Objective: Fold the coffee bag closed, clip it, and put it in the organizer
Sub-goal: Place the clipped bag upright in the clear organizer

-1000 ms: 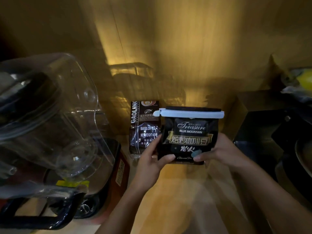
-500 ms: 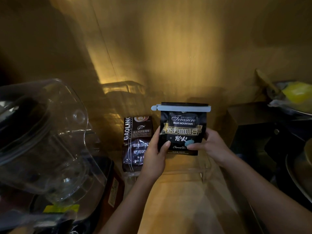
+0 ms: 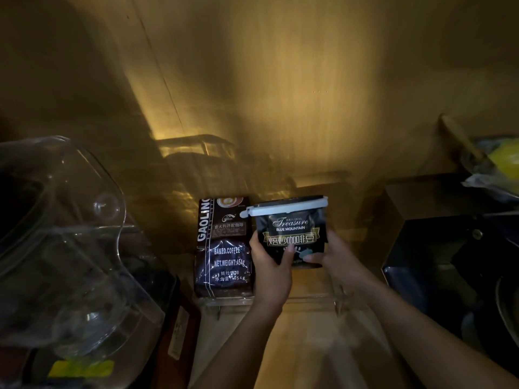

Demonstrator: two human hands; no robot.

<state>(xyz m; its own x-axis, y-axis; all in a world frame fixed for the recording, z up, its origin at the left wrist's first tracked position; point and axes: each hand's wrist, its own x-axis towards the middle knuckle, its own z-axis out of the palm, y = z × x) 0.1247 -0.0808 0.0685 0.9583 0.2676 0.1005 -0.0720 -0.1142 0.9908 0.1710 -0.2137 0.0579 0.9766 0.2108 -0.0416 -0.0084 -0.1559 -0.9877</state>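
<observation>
We hold the coffee bag (image 3: pixel 292 234) w/ both hands: left hand (image 3: pixel 271 265) gripping its lower left edge, right hand (image 3: pixel 337 258) its lower right. The clip (image 3: pixel 286 209) is on the folded top. The bag hangs above the clear organizer (image 3: pixel 309 300), beside a second bag (image 3: pixel 223 248). Risk, we judge: it snags the neighbour or tips, since the slot's tight. Label reads "Treasure BLUE MOUNTAIN"; the other "GAOLIN…", "BAKED.COFFEE", "NET.WEIGHT:454g".

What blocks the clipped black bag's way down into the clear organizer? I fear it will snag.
Nothing visible does. The black bag, held by left hand and right hand, hangs over the clear organizer; the Gaolin bag stands beside it.
</observation>
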